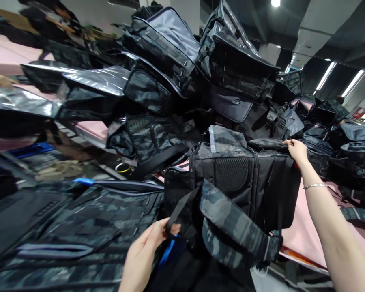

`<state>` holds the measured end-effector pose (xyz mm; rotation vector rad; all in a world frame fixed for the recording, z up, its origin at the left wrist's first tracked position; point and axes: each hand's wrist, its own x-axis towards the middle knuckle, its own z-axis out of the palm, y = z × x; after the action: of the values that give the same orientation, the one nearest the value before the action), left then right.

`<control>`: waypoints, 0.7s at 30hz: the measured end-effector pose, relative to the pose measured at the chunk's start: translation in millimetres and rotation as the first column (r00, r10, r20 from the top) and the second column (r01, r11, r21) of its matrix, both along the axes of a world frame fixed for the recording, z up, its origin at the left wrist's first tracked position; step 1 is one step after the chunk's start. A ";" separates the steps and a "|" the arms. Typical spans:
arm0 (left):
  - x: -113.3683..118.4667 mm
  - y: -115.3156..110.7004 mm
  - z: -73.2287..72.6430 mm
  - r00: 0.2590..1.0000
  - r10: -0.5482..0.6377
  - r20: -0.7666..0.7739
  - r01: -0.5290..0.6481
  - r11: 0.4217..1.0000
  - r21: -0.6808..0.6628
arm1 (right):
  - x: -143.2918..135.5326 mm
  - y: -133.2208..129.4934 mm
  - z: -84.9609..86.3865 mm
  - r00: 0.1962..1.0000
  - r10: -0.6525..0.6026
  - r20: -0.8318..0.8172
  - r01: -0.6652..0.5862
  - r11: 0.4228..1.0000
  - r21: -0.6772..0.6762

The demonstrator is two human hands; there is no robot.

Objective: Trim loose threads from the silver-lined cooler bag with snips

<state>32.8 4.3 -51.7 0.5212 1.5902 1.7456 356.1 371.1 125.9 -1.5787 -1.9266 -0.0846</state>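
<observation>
In front of me a black and camouflage backpack (231,170) lies on the edge of a pink-covered table, its mesh pocket facing me. A padded camouflage shoulder strap (231,215) hangs from it toward me. My left hand (149,247) is closed on a black webbing strap (181,207) at the bag's left side. At the upper right corner, my right hand (296,150) pinches the bag's top edge; a bracelet circles that wrist. What exactly lies between the right fingertips is too small to make out.
More camouflage bags (170,44) are heaped behind, some with silver lining showing. Flat camouflage bag pieces (109,219) lie at the lower left. The pink table (307,219) extends to the right, with further stacked bags (359,150). A person (61,20) is at the upper left, blurred.
</observation>
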 end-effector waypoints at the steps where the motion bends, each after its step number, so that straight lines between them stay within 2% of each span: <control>1: 1.6 -0.7 1.4 1.000 -0.001 0.006 0.001 1.000 0.010 | -0.6 0.2 0.4 1.000 -0.001 0.002 0.001 1.000 0.002; 7: 6.2 -4.8 -0.3 1.000 -0.024 0.016 0.024 1.000 0.018 | -1.9 -0.9 1.7 1.000 -0.015 0.004 0.015 1.000 -0.005; 12: 5.8 -7.2 1.5 0.996 -0.056 -0.069 0.054 0.998 -0.025 | -2.8 -4.3 4.0 1.000 -0.015 0.000 0.015 1.000 -0.022; 16: 6.6 -5.0 12.9 0.984 -0.168 0.052 0.172 0.982 -0.083 | -5.3 -12.4 3.6 1.000 -0.014 -0.022 0.013 0.999 -0.030; 18: 7.2 -1.6 16.4 0.985 -0.150 0.086 0.157 0.984 -0.080 | -5.2 -21.3 1.3 0.999 -0.012 -0.046 0.010 0.999 -0.032; 21: 8.4 5.5 14.9 0.993 -0.069 0.092 0.074 0.996 -0.051 | 0.5 -39.3 -2.2 0.995 -0.007 -0.098 0.003 0.999 -0.037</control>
<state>41.2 9.8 -36.8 0.4610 1.5324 1.6453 356.6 331.7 123.7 -1.5818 -1.8581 0.0260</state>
